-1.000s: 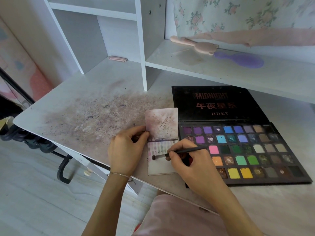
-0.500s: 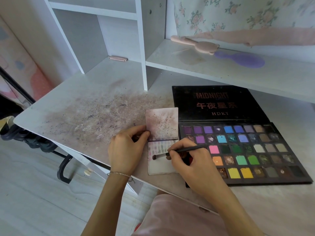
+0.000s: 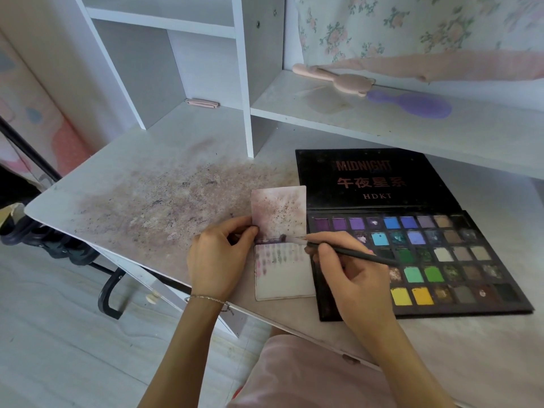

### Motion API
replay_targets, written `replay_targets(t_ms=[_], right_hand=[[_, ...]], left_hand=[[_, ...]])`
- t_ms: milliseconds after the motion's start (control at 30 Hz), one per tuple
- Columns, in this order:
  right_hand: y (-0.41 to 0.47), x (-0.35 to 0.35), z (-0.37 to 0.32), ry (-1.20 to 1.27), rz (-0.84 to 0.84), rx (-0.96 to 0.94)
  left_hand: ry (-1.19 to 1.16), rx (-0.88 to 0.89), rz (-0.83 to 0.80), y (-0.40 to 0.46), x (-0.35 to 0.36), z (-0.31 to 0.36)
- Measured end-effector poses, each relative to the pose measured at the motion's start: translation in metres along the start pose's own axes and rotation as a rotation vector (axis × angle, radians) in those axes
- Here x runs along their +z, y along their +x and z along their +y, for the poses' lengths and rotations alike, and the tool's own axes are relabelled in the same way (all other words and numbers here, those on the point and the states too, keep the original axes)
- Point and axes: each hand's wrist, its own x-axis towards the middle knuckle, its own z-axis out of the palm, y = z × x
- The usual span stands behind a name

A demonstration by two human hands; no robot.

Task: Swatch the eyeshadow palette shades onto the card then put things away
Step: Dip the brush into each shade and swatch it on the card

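**Light card, slim brush, loose powder**

Head view. Card (image 3: 284, 272) flat on the table (image 3: 164, 172), touching the left edge of the palette (image 3: 418, 260); rows of smudged swatches across its upper part, lower part bare. Stained flap (image 3: 278, 213) standing up behind the card, just left of the palette lid. Left hand (image 3: 217, 257) pinching the flap's lower left corner, pinning the card down. Right hand (image 3: 353, 275) over the palette's left columns, fingers curled round the brush (image 3: 350, 254); brush tip at the card's top edge.

Judged thin, light and prone to sliding under a stroke: best pinned at a corner, clear of the swatches. Brush stiff and light, best pinched near the ferrule. Palette rigid, broad, pans crumbly: close the lid, lift level by both side edges.
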Motion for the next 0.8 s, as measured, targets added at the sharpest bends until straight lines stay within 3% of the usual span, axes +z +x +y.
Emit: replay_targets(t_ms=[333, 800], right_hand=[[-0.011, -0.044, 0.006, -0.056, 0.163, 0.022], [-0.028, -0.082, 0.017, -0.294, 0.238, -0.003]], left_hand=[[0.045, 0.029, 0.038, 0.000, 0.001, -0.003], [0.055, 0.055, 0.029, -0.001, 0.002, -0.003]])
